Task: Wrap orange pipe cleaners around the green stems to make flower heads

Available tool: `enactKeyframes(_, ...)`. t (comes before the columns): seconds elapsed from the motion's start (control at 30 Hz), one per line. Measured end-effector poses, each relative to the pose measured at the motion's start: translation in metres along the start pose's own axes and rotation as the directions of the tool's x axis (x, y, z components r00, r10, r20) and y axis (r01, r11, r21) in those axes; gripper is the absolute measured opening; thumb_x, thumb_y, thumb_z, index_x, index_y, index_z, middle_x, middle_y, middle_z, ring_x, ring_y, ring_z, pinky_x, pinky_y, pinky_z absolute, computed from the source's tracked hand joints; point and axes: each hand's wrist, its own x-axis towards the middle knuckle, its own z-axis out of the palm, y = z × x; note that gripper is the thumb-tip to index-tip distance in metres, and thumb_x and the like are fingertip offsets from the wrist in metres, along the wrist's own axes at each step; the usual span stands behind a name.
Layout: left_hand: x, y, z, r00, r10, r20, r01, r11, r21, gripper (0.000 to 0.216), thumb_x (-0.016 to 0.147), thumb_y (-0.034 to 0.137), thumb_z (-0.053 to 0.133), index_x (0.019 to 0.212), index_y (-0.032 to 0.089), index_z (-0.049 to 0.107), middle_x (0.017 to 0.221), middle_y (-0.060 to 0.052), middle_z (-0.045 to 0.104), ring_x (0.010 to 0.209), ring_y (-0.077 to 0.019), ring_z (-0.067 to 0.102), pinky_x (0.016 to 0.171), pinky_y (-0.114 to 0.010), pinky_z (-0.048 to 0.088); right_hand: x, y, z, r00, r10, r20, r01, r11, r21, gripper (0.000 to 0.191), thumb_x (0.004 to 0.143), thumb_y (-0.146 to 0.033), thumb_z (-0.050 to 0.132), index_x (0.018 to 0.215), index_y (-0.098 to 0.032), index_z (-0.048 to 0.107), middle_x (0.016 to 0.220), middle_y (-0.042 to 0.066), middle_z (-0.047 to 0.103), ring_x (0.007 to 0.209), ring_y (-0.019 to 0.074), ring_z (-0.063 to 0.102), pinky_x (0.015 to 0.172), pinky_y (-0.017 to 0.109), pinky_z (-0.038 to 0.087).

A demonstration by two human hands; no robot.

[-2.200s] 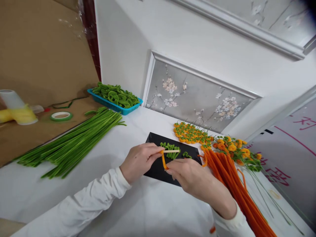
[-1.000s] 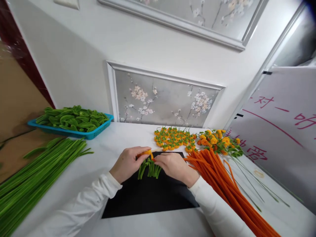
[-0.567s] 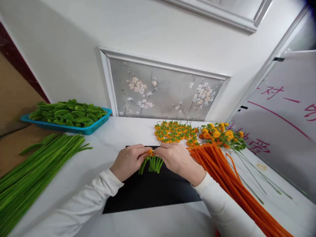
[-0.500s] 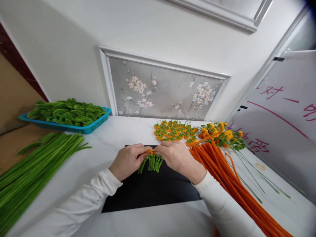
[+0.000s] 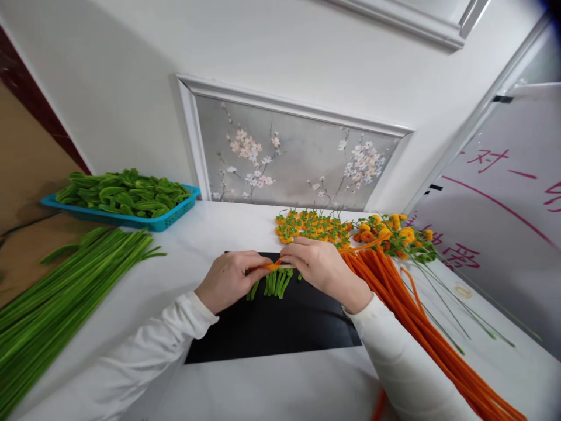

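My left hand (image 5: 228, 278) pinches the end of a thin pale stick (image 5: 287, 266) above a black mat (image 5: 280, 327). An orange pipe cleaner (image 5: 274, 265) is wound onto the stick between my two hands. My right hand (image 5: 318, 266) is closed on that orange pipe cleaner, whose loose tail (image 5: 366, 245) runs off to the right. Several short green bent pieces (image 5: 274, 283) lie on the mat just below my fingers.
A bundle of orange pipe cleaners (image 5: 421, 333) lies at the right. Small orange-and-green flowers (image 5: 313, 226) and stemmed yellow flowers (image 5: 397, 237) lie behind. Green pipe cleaners (image 5: 65, 286) lie at the left, with a blue tray of green leaves (image 5: 125, 202) beyond them.
The view swung left and steadied. The orange pipe cleaner went from a loose loop to a tight coil on the stick, and my hands have drawn close together over the green pieces.
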Motion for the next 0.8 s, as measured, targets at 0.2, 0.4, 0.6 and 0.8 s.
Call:
enactKeyframes(0.2,0.000,0.010,-0.004,0.997,0.070,0.032,-0.069,0.997,-0.046,0.018,0.088,0.030,0.054,0.090,0.021,0.070,0.088,0.002,0.067,0.080,-0.0115,0.060,0.071,-0.021,0.043,0.003,0.005,-0.002,0.999,0.020,0.025,-0.024,0.984,0.174,0.023,0.093,-0.032,0.050,0.093,-0.018,0.068,0.091,0.002,0.060,0.083,0.0069,0.054,0.074,0.016,0.035)
enactKeyframes(0.4,-0.001,0.014,-0.003,0.992,0.114,-0.051,-0.118,0.988,-0.096,0.015,0.086,0.025,0.056,0.090,0.020,0.069,0.089,0.001,0.067,0.079,-0.0100,0.061,0.073,-0.020,0.044,0.002,0.014,0.005,0.998,0.028,0.062,-0.045,0.956,0.291,0.022,0.091,-0.031,0.052,0.089,-0.018,0.069,0.088,0.001,0.062,0.080,0.0057,0.055,0.072,0.015,0.035)
enactKeyframes(0.6,-0.001,0.021,-0.001,0.986,0.090,-0.138,-0.116,0.973,-0.201,0.013,0.085,0.019,0.057,0.089,0.017,0.069,0.083,-0.001,0.066,0.071,-0.0088,0.059,0.065,-0.019,0.044,0.002,0.019,0.010,0.975,0.009,0.224,-0.115,0.877,0.466,0.020,0.089,-0.024,0.050,0.086,-0.014,0.067,0.075,-0.002,0.059,0.066,0.0025,0.049,0.060,0.012,0.032)
enactKeyframes(0.8,-0.002,0.026,-0.003,0.988,-0.040,-0.147,-0.007,0.950,-0.311,0.027,0.082,0.021,0.060,0.107,0.020,0.066,0.091,-0.001,0.065,0.069,-0.0071,0.056,0.062,-0.016,0.044,0.001,0.019,0.013,0.949,-0.037,0.314,-0.149,0.824,0.546,0.032,0.090,-0.036,0.049,0.073,-0.009,0.058,0.062,-0.001,0.052,0.058,0.0034,0.044,0.056,0.013,0.031)
